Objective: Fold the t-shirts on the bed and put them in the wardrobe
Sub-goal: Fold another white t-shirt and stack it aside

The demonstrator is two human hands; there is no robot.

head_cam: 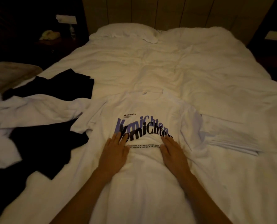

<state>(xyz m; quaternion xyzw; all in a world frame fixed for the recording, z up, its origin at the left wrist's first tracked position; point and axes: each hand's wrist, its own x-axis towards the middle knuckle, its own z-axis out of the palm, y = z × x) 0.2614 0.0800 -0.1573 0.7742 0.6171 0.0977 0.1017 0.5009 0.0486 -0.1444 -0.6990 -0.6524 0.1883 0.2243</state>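
A white printed t-shirt (144, 110) lies front-up on the bed (191, 75), collar toward the headboard (167, 12), purple and black lettering across the chest. Both hands rest flat on it just below the lettering — the left hand (114, 152) with straight fingers reaching the first letters, the right hand (173, 151) likewise flat, fingers together, at the print's right end. Neither hand grips anything; both are spread open, pressing the cloth, which bunches slightly between them. Left of the shirt lies an unfolded heap: a white t-shirt (37, 109) crumpled over black garments (53, 146), with another black piece (73, 83) beyond it. To the right, beside the printed shirt's sleeve, sits a flat stack of folded white cloth (234, 141). White pillows (126, 31) lie at the bed's head — a nightstand (53, 41) stands dim at the left.
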